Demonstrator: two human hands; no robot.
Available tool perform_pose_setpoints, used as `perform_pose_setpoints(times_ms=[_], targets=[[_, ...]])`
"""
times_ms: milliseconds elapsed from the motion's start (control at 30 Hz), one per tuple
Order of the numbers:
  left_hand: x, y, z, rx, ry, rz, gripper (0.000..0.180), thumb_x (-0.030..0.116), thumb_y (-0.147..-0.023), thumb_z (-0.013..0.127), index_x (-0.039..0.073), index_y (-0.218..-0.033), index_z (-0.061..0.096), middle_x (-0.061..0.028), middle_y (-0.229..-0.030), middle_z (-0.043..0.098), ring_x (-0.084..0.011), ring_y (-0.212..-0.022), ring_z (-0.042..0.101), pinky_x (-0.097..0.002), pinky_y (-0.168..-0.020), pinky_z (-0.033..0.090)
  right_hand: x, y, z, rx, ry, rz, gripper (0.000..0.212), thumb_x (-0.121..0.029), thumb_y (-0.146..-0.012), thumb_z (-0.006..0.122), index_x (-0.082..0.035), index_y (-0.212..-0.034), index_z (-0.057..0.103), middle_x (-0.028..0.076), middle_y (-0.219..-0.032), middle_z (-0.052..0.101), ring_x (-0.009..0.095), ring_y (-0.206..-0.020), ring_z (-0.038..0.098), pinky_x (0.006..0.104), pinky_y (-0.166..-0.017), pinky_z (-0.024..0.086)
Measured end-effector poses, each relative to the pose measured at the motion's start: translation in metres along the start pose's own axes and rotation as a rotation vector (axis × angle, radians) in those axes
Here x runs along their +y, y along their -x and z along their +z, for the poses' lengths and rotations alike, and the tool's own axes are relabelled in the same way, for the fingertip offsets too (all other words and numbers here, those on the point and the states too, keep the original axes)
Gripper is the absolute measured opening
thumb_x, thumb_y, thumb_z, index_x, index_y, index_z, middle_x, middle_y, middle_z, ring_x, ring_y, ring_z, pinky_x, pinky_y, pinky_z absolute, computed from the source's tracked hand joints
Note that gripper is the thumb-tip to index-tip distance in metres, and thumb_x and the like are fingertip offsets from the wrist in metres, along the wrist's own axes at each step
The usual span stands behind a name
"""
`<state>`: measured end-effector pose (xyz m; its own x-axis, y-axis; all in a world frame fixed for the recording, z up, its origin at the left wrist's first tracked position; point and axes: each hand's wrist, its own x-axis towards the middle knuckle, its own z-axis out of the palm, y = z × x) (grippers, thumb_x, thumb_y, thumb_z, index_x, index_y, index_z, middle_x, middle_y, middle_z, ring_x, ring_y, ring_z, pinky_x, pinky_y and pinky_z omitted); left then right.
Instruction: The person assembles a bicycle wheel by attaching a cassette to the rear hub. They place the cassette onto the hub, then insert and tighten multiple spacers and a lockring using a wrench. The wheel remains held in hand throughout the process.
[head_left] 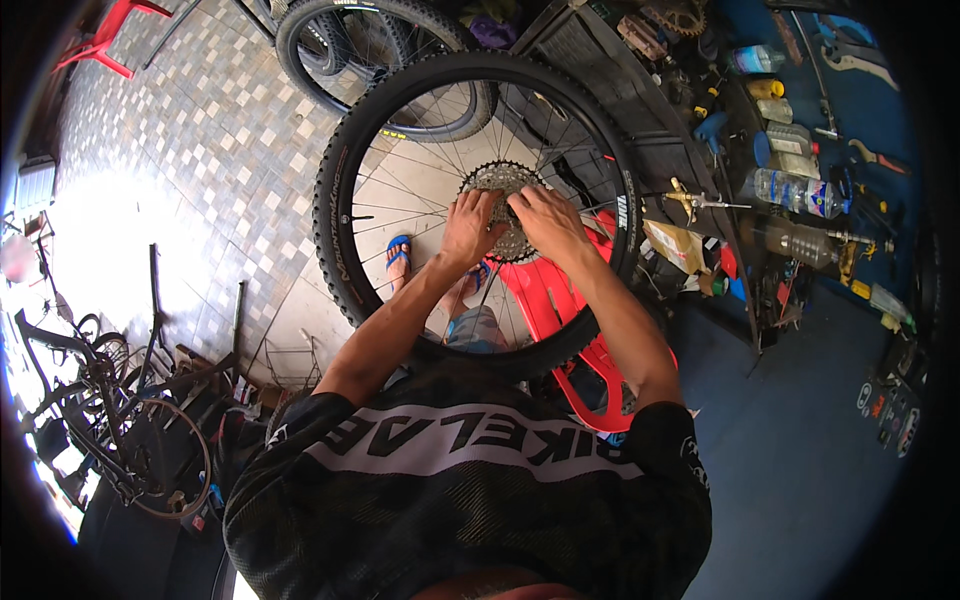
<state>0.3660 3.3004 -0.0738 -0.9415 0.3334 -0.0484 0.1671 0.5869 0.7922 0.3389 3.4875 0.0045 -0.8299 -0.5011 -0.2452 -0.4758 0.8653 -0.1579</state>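
A bicycle wheel with a knobby black tyre [332, 190] is in front of me, its face turned up toward me. At its hub sits a grey multi-sprocket cassette [514, 246]. My left hand [468, 226] rests on the cassette's left side, fingers bent toward the centre and thumb held apart. From the other side my right hand [548, 220] meets it, fingertips curled in at the middle. Both hands grip around the smaller sprockets; their fingers partly cover the centre, so the hub end is hidden.
Below the wheel is a red plastic chair [548, 308]. More wheels [290, 55] lie beyond it. A cluttered bench with bottles [795, 190] and tools stands to the right, with wrenches [860, 65] on a blue board. Bicycle frames [100, 390] stand at left; another red chair [97, 45] is far left.
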Motion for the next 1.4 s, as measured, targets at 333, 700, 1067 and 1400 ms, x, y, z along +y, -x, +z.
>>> perform_pose_setpoints(times_ms=[333, 700, 1067, 1400], targets=[[-0.018, 0.016, -0.031, 0.121, 0.084, -0.021, 0.051, 0.015, -0.088, 0.077, 0.005, -0.135, 0.060, -0.0193, -0.128, 0.063, -0.0416, -0.121, 0.056, -0.0493, -0.107, 0.046, -0.004, -0.032, -0.026, -0.418, -0.038, 0.313, 0.057, -0.054, -0.102, 0.055, -0.002, -0.097, 0.078, 0.024, -0.100, 0.076, 0.036, -0.102, 0.073, 0.0514, -0.084, 0.057], [-0.040, 0.007, -0.065, 0.278, 0.043, 0.031, 0.048, 0.010, -0.089, 0.076, 0.006, -0.134, 0.059, -0.0184, -0.126, 0.063, -0.0405, -0.119, 0.056, -0.0491, -0.103, 0.048, -0.004, -0.014, -0.004, -0.224, 0.008, 0.248, 0.061, -0.055, -0.097, 0.060, 0.003, -0.113, 0.070, 0.025, -0.104, 0.076, 0.038, -0.106, 0.071, 0.0521, -0.087, 0.056], [-0.038, 0.010, -0.069, 0.280, 0.051, -0.012, 0.043, 0.012, -0.090, 0.075, 0.006, -0.131, 0.061, -0.0180, -0.125, 0.064, -0.0410, -0.119, 0.056, -0.0488, -0.104, 0.046, -0.003, -0.008, 0.015, 0.082, 0.050, 0.231, 0.059, -0.056, -0.097, 0.060, 0.000, -0.089, 0.077, 0.023, -0.085, 0.076, 0.041, -0.089, 0.074, 0.0524, -0.084, 0.057], [-0.053, -0.043, -0.096, 0.312, 0.024, 0.043, 0.041, 0.014, -0.089, 0.077, 0.009, -0.128, 0.064, -0.0168, -0.128, 0.062, -0.0400, -0.121, 0.056, -0.0495, -0.107, 0.045, 0.001, -0.011, 0.012, -0.161, -0.003, 0.167, 0.050, -0.049, -0.097, 0.061, -0.001, -0.109, 0.071, 0.023, -0.109, 0.074, 0.037, -0.110, 0.070, 0.0520, -0.088, 0.057]])
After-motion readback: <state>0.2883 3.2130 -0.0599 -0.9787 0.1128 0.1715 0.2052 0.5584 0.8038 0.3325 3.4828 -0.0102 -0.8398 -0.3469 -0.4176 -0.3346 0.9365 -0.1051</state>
